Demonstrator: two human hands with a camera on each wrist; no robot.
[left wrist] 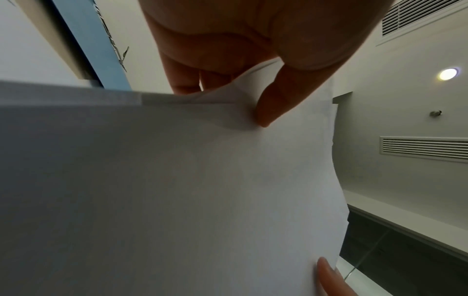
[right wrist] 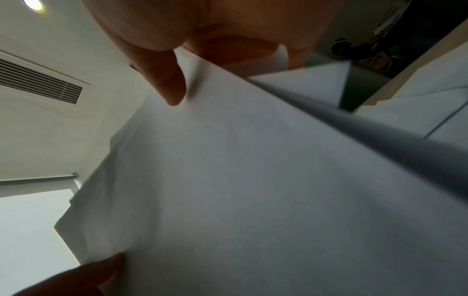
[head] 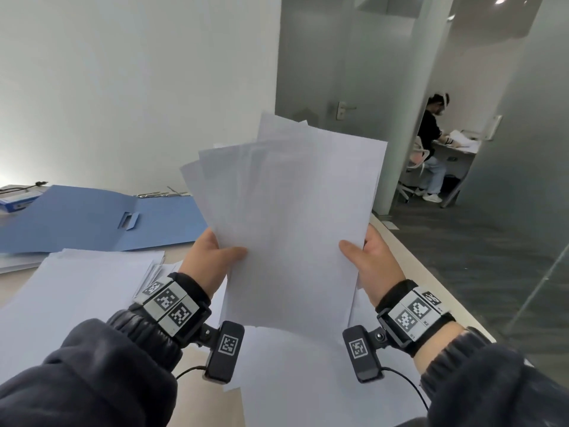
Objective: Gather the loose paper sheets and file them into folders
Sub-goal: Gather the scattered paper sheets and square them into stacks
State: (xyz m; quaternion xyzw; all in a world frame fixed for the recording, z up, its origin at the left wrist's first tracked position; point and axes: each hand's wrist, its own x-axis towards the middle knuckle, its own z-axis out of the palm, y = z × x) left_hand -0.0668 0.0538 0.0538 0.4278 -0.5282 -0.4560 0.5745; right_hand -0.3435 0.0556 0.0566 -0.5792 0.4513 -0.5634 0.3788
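While both hands grip it by its lower side edges, a sheaf of white paper sheets (head: 289, 217) stands raised and tilted above the worktop (head: 397, 241), its upper corners fanned out of line. The left hand (head: 212, 257) pinches the sheaf's left edge, thumb on the front and fingers (left wrist: 187, 80) curled behind; the right hand (head: 374, 260) does the same on the sheaf's right edge, its thumb pressed on the front sheet. To the left of the sheaf an open blue folder (head: 101, 220) lies flat on the worktop, a metal fastener (head: 160, 194) at its far edge. More loose white sheets (head: 77, 288) lie below and to the left of the sheaf, nearer than the folder. Beyond the sheaf's right side, past a frosted glass partition (head: 332, 75), another person (head: 431, 143) sits at a desk.
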